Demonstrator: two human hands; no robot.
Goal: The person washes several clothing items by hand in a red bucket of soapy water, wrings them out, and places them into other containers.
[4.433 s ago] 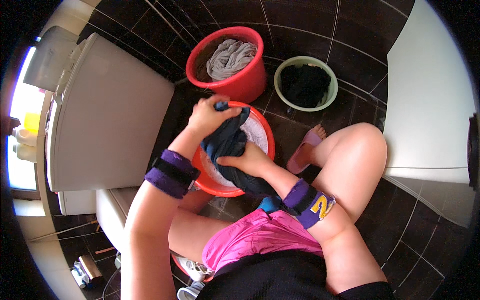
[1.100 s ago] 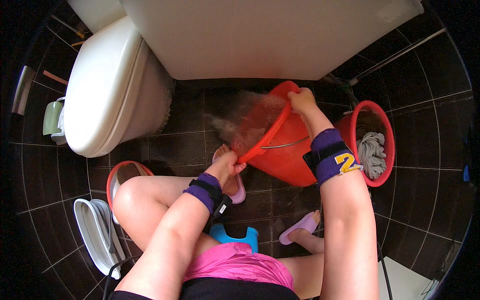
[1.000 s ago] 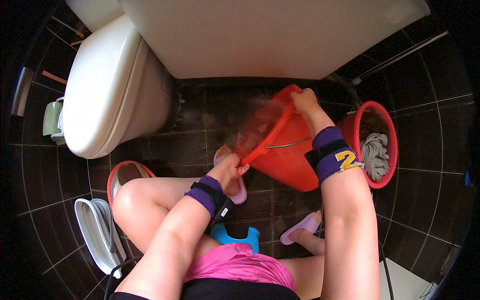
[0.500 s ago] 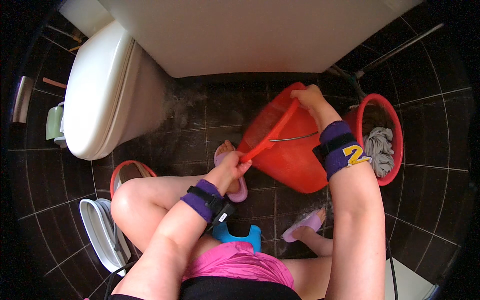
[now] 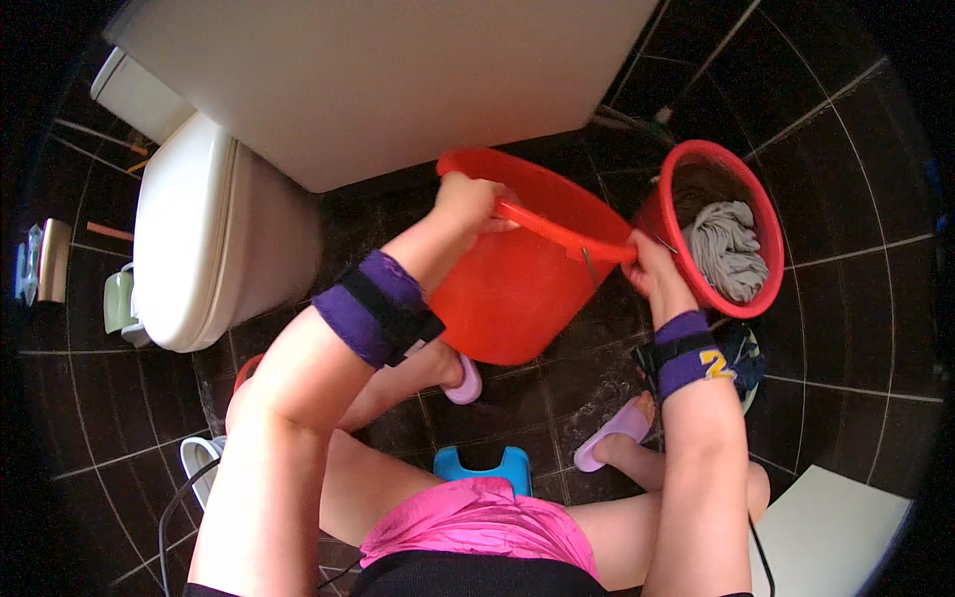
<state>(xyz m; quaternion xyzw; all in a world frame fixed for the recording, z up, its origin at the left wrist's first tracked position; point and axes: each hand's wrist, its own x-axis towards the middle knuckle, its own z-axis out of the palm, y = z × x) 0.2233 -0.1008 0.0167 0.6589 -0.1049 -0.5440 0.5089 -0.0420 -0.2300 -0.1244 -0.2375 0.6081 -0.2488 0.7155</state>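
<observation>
The big orange plastic tub (image 5: 517, 289) is swinging back from its steep tip toward level, held just above the dark wet tile floor (image 5: 109, 438); the left hand (image 5: 468, 204) and right hand (image 5: 652, 274) are both clamping its rim, beside the red bucket of grey cloth (image 5: 731, 239).

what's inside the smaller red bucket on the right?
The smaller red bucket holds a wad of grey cloth against its far side, with dark shadow above it. Whatever lies under the cloth, including any water, is covered. The right hand rests at its rim.
</observation>
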